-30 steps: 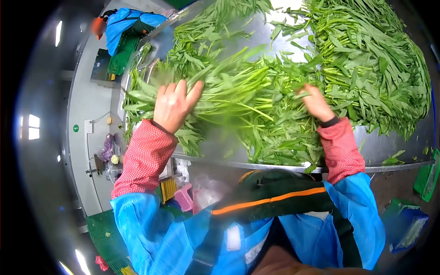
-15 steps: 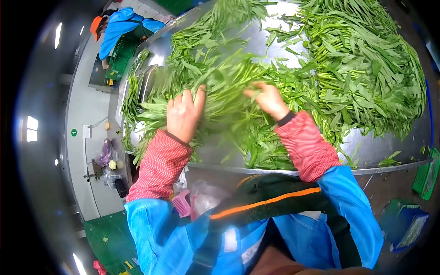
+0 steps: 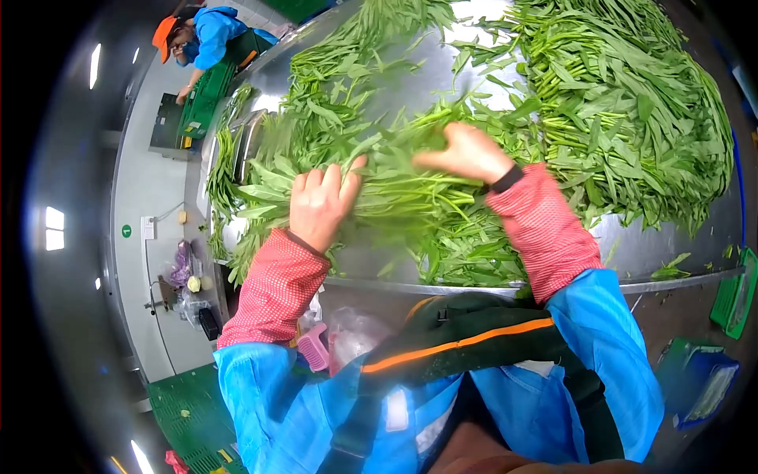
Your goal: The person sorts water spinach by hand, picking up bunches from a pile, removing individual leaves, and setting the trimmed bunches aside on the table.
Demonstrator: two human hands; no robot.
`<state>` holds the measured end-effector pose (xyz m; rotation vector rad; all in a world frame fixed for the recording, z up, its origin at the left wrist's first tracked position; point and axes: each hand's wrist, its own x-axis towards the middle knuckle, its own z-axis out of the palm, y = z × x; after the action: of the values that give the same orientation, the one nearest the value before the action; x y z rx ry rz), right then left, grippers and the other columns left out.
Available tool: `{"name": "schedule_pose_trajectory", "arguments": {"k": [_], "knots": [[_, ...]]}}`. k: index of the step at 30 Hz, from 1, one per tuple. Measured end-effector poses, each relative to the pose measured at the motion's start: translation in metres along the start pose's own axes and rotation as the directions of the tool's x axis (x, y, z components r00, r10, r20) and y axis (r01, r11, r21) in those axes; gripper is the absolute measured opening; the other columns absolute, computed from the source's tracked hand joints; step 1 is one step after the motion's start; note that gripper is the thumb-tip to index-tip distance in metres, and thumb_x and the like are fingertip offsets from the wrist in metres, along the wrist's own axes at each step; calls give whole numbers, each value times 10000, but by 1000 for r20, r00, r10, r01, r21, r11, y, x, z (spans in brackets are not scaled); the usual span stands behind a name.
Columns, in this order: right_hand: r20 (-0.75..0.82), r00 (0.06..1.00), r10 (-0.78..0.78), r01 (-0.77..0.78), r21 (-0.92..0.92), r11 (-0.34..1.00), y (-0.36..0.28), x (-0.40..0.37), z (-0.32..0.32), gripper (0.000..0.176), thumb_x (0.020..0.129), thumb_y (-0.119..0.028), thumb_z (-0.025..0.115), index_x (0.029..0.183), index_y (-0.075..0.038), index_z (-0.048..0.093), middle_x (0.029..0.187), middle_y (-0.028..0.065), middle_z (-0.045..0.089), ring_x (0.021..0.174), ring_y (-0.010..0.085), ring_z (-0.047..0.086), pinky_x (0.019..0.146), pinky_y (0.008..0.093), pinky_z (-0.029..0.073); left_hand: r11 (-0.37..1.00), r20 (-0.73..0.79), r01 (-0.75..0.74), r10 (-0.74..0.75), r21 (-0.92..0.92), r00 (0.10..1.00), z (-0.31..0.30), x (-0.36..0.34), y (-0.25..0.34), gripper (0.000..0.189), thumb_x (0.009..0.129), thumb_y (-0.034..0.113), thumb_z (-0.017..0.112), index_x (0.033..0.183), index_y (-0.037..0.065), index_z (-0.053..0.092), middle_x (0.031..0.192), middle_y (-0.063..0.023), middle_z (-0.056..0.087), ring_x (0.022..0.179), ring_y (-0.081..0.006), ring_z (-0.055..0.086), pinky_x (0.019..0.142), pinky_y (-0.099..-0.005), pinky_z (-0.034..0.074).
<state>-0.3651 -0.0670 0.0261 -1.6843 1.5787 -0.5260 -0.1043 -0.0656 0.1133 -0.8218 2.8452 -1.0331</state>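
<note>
Long-leaved green stalks that look like water spinach lie in a loose bunch [image 3: 403, 189] across the metal table in front of me. My left hand [image 3: 320, 204] is closed around the leafy end of this bunch, its fingers on top of the leaves. Over the stem side, my right hand [image 3: 472, 152] has its thumb spread away from its fingers, with blurred leaves just beside them. Its fingertips are partly hard to make out. More loose greens [image 3: 466, 257] lie under and below the bunch, near the table's front edge.
A large heap of greens [image 3: 632, 118] covers the right of the metal table [image 3: 624, 253]; another pile [image 3: 324, 95] lies at its back left. A co-worker [image 3: 213, 39] in blue stands far left beside a green crate [image 3: 207, 99]. A pink basket [image 3: 313, 347] is below the table edge.
My right hand has moved slightly up and right, its thumb and fingers now further apart. The bunch lies straighter under my left hand. The co-worker has shifted and raised a hand.
</note>
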Motion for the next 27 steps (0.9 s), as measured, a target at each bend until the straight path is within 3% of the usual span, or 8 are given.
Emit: {"name": "schedule_pose_trajectory", "arguments": {"k": [2,8,14,17,20,21,24,27], "knots": [[-223,947,-229,263,135,955,15,2,33,319,810,-293,654,1027,-60,635,771,182,631,689,243,621,661,364,486,998,-27,59,-59,-26,998,2,5,0,516,746,51,575,1259,106,543,726,-50,468,614,-208,499,555,-336,387],[-578,796,-177,334,176,926,79,13,85,208,826,-65,571,1022,-35,631,684,173,597,562,236,569,562,340,464,984,56,94,-87,-148,995,6,-6,13,497,741,23,555,1235,79,549,722,-51,473,613,-212,504,540,-339,394],[-510,829,230,-47,347,937,96,7,18,215,888,-170,575,1017,-19,656,675,116,621,522,135,545,534,314,489,997,62,79,-79,-13,995,7,-16,7,415,780,80,582,1195,96,570,719,-36,471,627,-189,501,556,-330,391],[-523,850,-67,287,352,891,62,-10,2,227,877,-215,606,1003,-33,656,692,103,632,558,154,569,558,334,488,998,86,66,-66,4,994,10,-19,6,411,792,101,585,1202,112,568,722,-30,471,632,-184,496,565,-330,389],[-423,832,-357,277,-241,930,-1,-21,4,521,848,-530,562,666,-52,661,650,129,598,628,275,601,583,404,487,1000,65,17,-18,14,998,9,-7,13,426,790,121,589,1216,132,566,722,-31,458,634,-184,493,575,-326,390],[-154,941,-302,215,-416,883,-21,-21,2,562,846,-566,544,675,-43,660,618,141,575,636,280,605,578,411,484,1000,57,-3,3,8,998,6,-1,16,437,791,124,589,1226,141,562,721,-32,454,636,-184,493,577,-327,391],[-223,876,-428,430,-41,902,-3,6,45,424,858,-411,610,921,5,664,792,173,644,765,320,636,695,437,502,1000,46,-19,19,7,999,3,8,17,505,799,126,587,1294,201,526,719,-42,447,615,-192,494,559,-334,393],[-301,924,-234,339,369,865,9,1,44,455,852,-216,615,1252,-13,533,1099,223,628,997,359,617,867,392,484,994,72,41,-34,-103,997,10,1,12,565,776,72,585,1319,208,505,712,-62,454,587,-223,501,539,-355,405]]}}
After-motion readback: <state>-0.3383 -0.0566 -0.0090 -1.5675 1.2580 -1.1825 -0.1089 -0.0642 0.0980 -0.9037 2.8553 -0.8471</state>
